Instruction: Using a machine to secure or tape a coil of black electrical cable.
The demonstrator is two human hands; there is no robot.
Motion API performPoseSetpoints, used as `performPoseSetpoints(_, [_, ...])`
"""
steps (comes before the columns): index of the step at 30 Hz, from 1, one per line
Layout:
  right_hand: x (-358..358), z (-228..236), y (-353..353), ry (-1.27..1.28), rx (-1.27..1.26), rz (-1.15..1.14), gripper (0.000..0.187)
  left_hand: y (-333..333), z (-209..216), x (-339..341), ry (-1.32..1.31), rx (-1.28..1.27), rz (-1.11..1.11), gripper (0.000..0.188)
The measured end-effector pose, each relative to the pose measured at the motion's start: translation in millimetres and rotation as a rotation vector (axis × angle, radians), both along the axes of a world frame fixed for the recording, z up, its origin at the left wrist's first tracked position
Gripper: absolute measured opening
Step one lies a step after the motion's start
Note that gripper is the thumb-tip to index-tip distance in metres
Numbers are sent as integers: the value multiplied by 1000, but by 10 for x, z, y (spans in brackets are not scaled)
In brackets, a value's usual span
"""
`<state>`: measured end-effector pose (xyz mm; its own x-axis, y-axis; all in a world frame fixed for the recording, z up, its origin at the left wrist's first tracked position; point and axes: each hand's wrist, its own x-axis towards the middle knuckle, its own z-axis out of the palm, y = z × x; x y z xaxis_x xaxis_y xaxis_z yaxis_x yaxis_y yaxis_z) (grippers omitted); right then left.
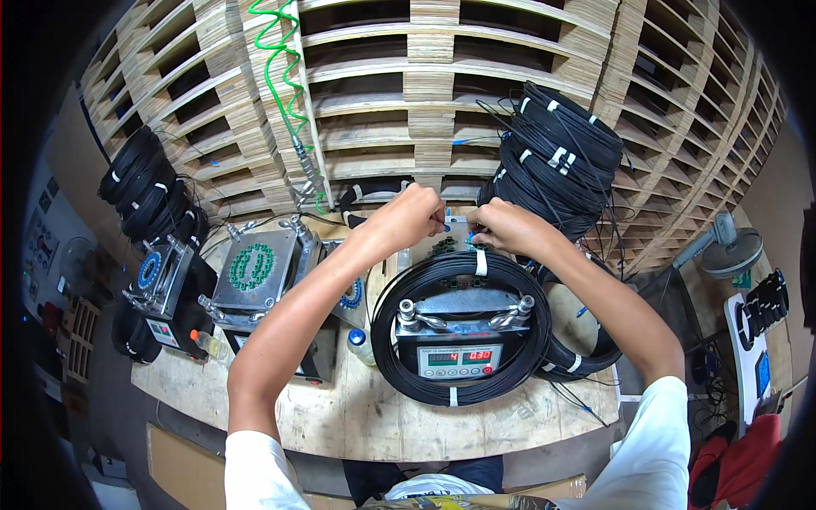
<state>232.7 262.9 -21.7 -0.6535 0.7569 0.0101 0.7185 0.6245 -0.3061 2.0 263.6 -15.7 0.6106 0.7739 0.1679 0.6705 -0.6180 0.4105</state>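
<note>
Both my hands reach forward over a bench machine (460,360) with a lit red and green display. A coil of thin black cable (380,340), bound with white ties, lies around its front. My left hand (410,218) is closed in a pinch at the machine's far side, with a small blue connector (447,228) at its fingertips. Just to the right, my right hand (512,228) pinches a blue cable connector (473,239), partly covered by the fingers. Beneath them is a metal plate (422,250) with green connector holders (444,246), half hidden by the coil.
Left stand a second machine with a ring of green holders (250,267) and a third with a blue ring (150,269). Small bottles (360,347) (209,343) stand on the wooden table (365,421). Stacked black coils (557,161) rise at right; a green air hose (274,72) hangs behind.
</note>
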Motion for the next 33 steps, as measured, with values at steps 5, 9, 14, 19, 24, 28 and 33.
performPoseSetpoints(5, [40, -115, 9, 160, 57, 70, 22, 78, 42, 143, 129, -54, -1, 12])
performPoseSetpoints(9, [78, -111, -27, 215, 13, 37, 22, 82, 28, 287, 241, 41, -11, 12])
performPoseSetpoints(14, [152, -246, 30, 285, 21, -25, 24, -64, 183, 408, 379, 105, 6, 11])
performPoseSetpoints(19, [104, -206, -28, 290, 14, -52, 24, 15, 170, 333, 364, 110, 18, 11])
performPoseSetpoints(24, [120, -167, -60, 285, 15, -56, 26, 78, 180, 360, 358, 51, -33, 11])
performPoseSetpoints(28, [118, -251, -17, 283, 31, -49, 26, 69, 162, 410, 376, 25, -7, 11])
performPoseSetpoints(33, [119, -266, -29, 321, 11, -73, 26, 38, 191, 423, 401, 56, 2, 11])
